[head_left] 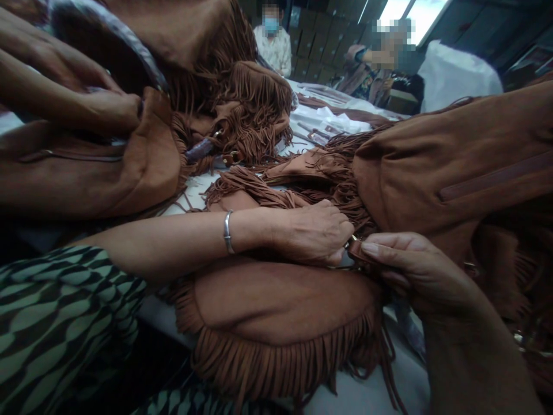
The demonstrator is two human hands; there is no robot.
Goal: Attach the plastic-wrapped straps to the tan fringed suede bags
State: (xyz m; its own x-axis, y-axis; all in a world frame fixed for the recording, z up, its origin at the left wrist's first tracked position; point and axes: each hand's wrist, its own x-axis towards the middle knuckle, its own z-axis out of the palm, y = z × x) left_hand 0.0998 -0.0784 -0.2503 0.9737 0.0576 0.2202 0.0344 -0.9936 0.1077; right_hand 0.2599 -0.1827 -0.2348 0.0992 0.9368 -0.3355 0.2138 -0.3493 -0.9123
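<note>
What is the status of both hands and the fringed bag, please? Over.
Left hand closed beside metal clasp, fingertips hidden. Right hand pinching brown leather tab. Fringed bag just below both hands. Another person's hands upper left, apart.

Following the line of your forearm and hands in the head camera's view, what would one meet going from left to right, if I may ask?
Patterned sleeve, silver bracelet, left hand, small metal fitting, right hand.
</note>
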